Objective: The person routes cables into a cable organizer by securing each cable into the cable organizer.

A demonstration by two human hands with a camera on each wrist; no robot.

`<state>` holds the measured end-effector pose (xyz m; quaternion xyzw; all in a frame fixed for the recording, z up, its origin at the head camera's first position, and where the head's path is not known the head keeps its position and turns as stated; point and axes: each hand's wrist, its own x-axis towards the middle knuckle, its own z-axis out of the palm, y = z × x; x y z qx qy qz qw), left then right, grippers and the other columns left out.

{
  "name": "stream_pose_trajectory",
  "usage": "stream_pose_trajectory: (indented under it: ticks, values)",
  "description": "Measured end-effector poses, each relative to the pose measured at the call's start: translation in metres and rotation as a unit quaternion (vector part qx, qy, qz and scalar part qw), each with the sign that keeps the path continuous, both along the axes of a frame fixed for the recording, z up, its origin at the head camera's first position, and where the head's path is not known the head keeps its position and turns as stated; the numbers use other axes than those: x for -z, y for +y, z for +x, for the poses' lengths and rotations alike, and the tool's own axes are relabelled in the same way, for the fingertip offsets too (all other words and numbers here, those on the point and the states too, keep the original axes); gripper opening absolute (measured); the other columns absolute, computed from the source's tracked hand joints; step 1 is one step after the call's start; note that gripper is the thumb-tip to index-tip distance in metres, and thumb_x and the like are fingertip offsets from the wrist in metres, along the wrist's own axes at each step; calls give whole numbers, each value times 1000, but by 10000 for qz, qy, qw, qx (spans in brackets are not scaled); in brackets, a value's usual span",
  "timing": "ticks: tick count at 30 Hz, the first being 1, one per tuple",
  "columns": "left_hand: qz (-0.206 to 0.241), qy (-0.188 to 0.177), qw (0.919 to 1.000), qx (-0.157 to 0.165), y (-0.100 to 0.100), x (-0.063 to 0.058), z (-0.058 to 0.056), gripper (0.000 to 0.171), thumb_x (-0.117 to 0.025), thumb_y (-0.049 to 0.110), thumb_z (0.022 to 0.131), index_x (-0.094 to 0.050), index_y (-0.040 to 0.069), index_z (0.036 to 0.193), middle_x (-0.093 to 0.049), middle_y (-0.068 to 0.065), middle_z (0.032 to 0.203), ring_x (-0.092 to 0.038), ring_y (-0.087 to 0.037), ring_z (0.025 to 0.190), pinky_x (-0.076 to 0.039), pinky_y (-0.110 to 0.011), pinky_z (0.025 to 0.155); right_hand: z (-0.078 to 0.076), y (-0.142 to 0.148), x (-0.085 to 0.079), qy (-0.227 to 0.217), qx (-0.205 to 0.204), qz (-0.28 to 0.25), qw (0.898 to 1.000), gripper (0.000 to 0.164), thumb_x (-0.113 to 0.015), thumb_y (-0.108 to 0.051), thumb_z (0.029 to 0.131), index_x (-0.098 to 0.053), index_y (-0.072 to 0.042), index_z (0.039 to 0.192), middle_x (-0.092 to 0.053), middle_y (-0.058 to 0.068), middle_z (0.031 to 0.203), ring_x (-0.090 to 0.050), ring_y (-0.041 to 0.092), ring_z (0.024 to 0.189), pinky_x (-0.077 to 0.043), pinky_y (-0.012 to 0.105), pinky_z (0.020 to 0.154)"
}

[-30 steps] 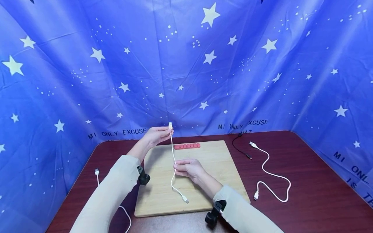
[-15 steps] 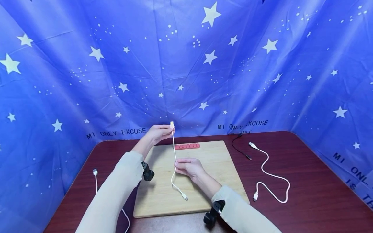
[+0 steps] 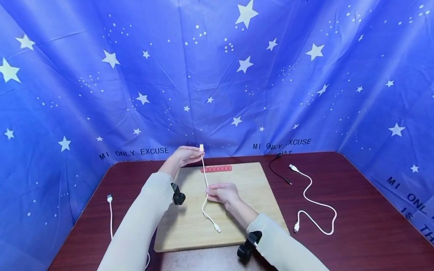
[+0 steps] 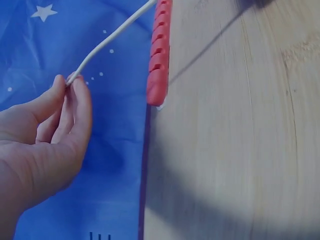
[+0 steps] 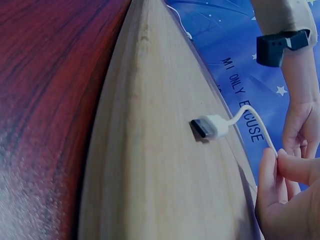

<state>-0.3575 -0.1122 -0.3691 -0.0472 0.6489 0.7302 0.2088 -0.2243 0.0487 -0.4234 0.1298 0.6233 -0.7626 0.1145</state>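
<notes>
Thumb and fingertips of the left hand point(image 3: 187, 155) pinch a smooth white cable point(image 4: 112, 37) at its upper plug point(image 3: 201, 148), while the right hand point(image 3: 224, 194) pinches it partway down, the span between them nearly straight. Below, it bends loosely to a lower plug point(image 3: 217, 227), a rounded white housing with a flat metal tip, over the pale, straight-grained wooden board point(image 3: 244, 210). At the board's far edge sits a red strip point(image 3: 216, 168), notched and rubbery-looking. The dark reddish table point(image 3: 366, 210) has a streaked grain; on it lie a curving white cord point(image 3: 294, 168), a thin black cord point(image 3: 280, 175) and, leftward, another white lead point(image 3: 110, 214). Creased blue cloth point(image 3: 217, 75) with pale stars hangs behind. Compared with a second ago, both hands have drifted slightly rightward over the board, cable included; the grips are unchanged.
</notes>
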Motion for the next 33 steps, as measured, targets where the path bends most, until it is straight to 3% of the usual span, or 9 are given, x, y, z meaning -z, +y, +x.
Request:
stream_pose_trajectory:
  ticks: [7, 10, 16, 19, 22, 25, 29, 33]
  values:
    - [80, 50, 9997, 215, 4, 13, -6, 46, -53, -11, 91, -43, -12, 136, -73, -6, 88, -68, -12, 82, -59, -20, 76, 0, 1, 2, -27, -7, 144, 9999, 29, -68, 14, 77, -65, 16, 105, -74, 19, 83, -69, 11, 64, -61, 28, 69]
    - [115, 118, 9994, 288, 6, 18, -8, 46, -53, -11, 90, -45, -12, 135, -72, -14, 102, -69, -14, 86, -59, -20, 78, -2, 4, 3, -70, 2, 241, 9997, 29, -68, 14, 76, -65, 16, 105, -74, 21, 87, -70, 12, 64, -62, 29, 69]
    - [163, 129, 9997, 124, 7, 26, -10, 46, -54, -12, 90, -45, -11, 135, -57, -26, 131, -69, -11, 80, -59, -20, 78, -6, 8, 1, 40, -77, 620, 9980, 27, -69, 14, 76, -66, 15, 103, -73, 24, 88, -69, 12, 61, -62, 29, 67]
    - [201, 126, 9997, 102, 7, 30, -9, 47, -54, -12, 90, -45, -11, 135, -63, -24, 123, -69, -10, 77, -59, -20, 79, -6, 8, 1, 60, -67, 850, 9963, 24, -70, 13, 76, -67, 14, 100, -73, 23, 86, -69, 11, 59, -61, 29, 65]
    - [201, 177, 9995, 140, 9, 32, -8, 47, -55, -12, 89, -44, -12, 135, -73, -15, 99, -69, -11, 80, -59, -21, 81, -3, 9, 1, 128, -22, 962, 9953, 24, -72, 12, 75, -68, 14, 98, -73, 24, 85, -70, 13, 59, -61, 28, 64]
    - [132, 262, 9995, 151, 11, 34, -8, 47, -55, -13, 89, -44, -13, 135, -71, -2, 78, -70, -14, 86, -58, -23, 85, -1, 9, 0, 219, 33, 1074, 9940, 23, -73, 12, 73, -69, 14, 96, -73, 25, 84, -71, 14, 60, -61, 28, 63]
    - [58, 337, 9993, 127, 12, 37, -9, 48, -54, -13, 89, -42, -14, 136, -68, 1, 72, -69, -13, 81, -56, -28, 92, 1, 9, 0, 293, 88, 1289, 9912, 22, -74, 12, 72, -70, 13, 93, -73, 24, 84, -71, 14, 59, -61, 26, 61]
    - [154, 342, 9993, 84, 12, 41, -11, 49, -54, -14, 89, -41, -14, 136, -69, 1, 72, -68, -9, 73, -53, -30, 97, -1, 11, 1, 206, 49, 1141, 9932, 23, -72, 13, 74, -68, 15, 96, -73, 24, 85, -69, 11, 57, -61, 27, 63]
